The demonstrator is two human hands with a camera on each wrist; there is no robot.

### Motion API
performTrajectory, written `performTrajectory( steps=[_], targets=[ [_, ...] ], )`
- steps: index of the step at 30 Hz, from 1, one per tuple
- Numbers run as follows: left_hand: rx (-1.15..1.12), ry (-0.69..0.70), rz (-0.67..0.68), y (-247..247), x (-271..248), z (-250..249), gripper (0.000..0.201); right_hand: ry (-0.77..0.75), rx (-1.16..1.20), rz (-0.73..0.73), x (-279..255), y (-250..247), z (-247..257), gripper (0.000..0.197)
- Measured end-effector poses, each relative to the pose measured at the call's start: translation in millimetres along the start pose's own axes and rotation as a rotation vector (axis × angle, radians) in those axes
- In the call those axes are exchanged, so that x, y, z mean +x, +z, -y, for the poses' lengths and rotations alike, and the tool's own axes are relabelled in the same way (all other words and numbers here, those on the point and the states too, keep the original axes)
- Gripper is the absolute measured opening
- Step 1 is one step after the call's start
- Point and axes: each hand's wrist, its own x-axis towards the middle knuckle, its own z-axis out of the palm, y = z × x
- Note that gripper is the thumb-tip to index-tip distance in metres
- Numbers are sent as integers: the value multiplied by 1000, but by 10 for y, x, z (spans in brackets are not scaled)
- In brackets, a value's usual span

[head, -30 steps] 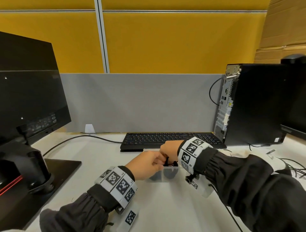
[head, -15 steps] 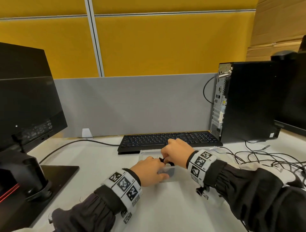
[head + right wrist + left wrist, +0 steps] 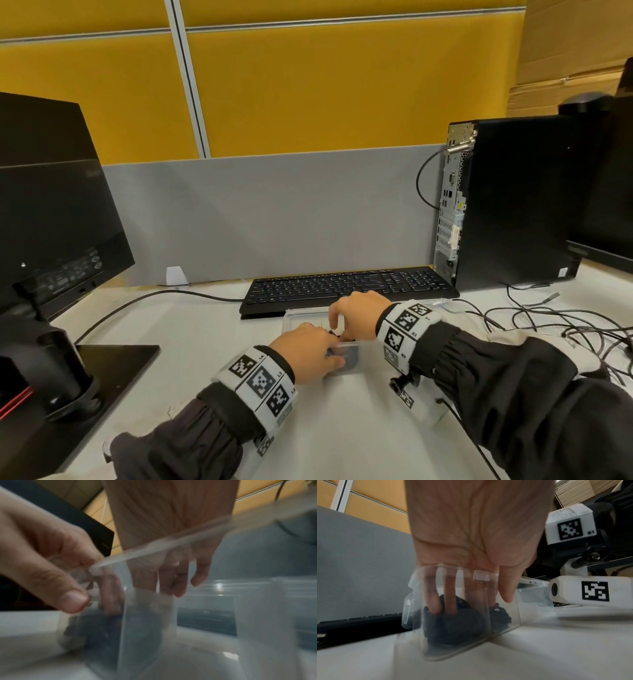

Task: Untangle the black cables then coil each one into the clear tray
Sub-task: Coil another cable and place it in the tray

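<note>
A clear tray (image 3: 298, 313) sits on the white desk just in front of the keyboard. A coiled black cable (image 3: 464, 626) lies in its near compartment and shows dark through the wall (image 3: 347, 358). My left hand (image 3: 447, 609) reaches in from above, straight fingers pressing on the coil, thumb (image 3: 506, 592) outside the wall. My right hand (image 3: 176, 591) hangs over the tray from the right, its fingers pointing down into it, blurred. In the head view both hands (image 3: 329, 346) (image 3: 342, 329) meet over the tray. A tangle of black cables (image 3: 561, 325) lies to the right.
A black keyboard (image 3: 342, 284) lies behind the tray, with its cable running left. A monitor on a black stand (image 3: 51, 240) is at the left, a PC tower (image 3: 507, 205) at the right. A grey partition closes the back of the desk.
Both hands have gone down from above the tray into it, and the coil now sits pressed inside. The head view has shifted and now shows the tangle at the right.
</note>
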Motion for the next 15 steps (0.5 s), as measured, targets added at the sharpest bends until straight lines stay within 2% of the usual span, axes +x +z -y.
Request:
performTrajectory(
  steps=[2,4,8,11,15],
  targets=[
    [22,-11,10,-8,13,-17,33,-13,210,-15,6,-4,-48,31],
    [35,-22,18,-15,27,-35,35,-35,320,-46,24,-7,-67,28],
    [1,-16,14,-19,16,-38,35,-33,297,-53,70,-3,-65,20],
    [-96,24,-55,-18,7,19,31,-29,286,-48,82,12,-113,5],
    [-154,37,-77,-22,-10,51,25,-10,333,-44,57,4,-176,3]
  ],
)
